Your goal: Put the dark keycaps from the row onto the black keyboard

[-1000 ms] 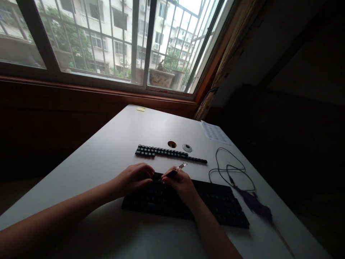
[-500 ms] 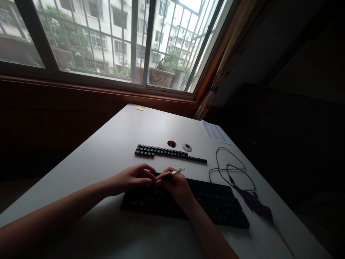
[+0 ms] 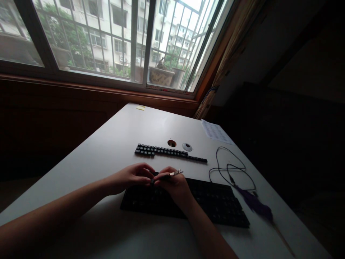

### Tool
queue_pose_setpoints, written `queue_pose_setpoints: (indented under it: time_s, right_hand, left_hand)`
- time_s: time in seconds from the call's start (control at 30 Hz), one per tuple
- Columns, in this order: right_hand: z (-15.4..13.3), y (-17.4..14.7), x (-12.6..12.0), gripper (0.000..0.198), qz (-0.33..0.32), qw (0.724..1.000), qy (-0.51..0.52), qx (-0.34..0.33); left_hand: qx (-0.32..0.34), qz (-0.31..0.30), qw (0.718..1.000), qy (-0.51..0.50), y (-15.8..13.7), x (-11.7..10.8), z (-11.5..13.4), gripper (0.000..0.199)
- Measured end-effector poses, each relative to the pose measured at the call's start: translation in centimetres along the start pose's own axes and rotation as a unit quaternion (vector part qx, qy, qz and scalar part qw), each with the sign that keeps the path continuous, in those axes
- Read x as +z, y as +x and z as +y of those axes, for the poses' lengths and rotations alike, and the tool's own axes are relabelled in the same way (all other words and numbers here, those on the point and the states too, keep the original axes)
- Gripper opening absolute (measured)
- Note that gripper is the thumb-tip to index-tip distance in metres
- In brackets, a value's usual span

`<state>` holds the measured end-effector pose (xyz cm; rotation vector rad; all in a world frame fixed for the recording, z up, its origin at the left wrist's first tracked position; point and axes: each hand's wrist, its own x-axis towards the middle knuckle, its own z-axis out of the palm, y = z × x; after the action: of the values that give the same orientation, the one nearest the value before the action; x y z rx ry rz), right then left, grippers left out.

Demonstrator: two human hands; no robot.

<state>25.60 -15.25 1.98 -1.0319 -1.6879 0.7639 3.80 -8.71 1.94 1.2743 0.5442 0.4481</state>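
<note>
A black keyboard (image 3: 215,201) lies across the near part of the white table, with both my hands over its upper left part. My left hand (image 3: 136,175) has its fingers bent, and thumb and fingertips close on a small black keycap (image 3: 152,181). Close against it, my right hand (image 3: 172,183) grips a slim tool (image 3: 174,173) with a dark grip and a forked silver end that points up and right, away from the keys. The right fingertips also meet near the keycap; whether they touch it is unclear. My hands cover part of the keyboard.
Rows of loose black keycaps (image 3: 161,151) lie beyond the keyboard. Behind them are a round table hole (image 3: 171,143) and a grey ring cover (image 3: 187,146). At right lie a looped black cable (image 3: 228,166), a purple feathery duster (image 3: 256,205) and printed paper (image 3: 216,131).
The tool in my right hand has tilted and shifted slightly left. My fingertips have moved a little at the keycap, which shows more plainly between them. The keyboard and keycap rows stay put.
</note>
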Motion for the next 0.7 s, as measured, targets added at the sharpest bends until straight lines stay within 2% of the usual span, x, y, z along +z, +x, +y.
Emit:
queue_pose_setpoints:
  time_s: [0.53,0.7]
  right_hand:
    - [0.21,-0.16,0.07,0.013,-0.009,0.999,0.034,0.018]
    - [0.11,-0.26,-0.55,0.009,0.041,0.999,0.018,0.007]
  left_hand:
    - [0.008,-0.030,1.000,-0.002,0.24,-0.56,-0.48,0.049]
    - [0.017,-0.017,1.000,-0.003,0.19,-0.66,-0.50,0.051]
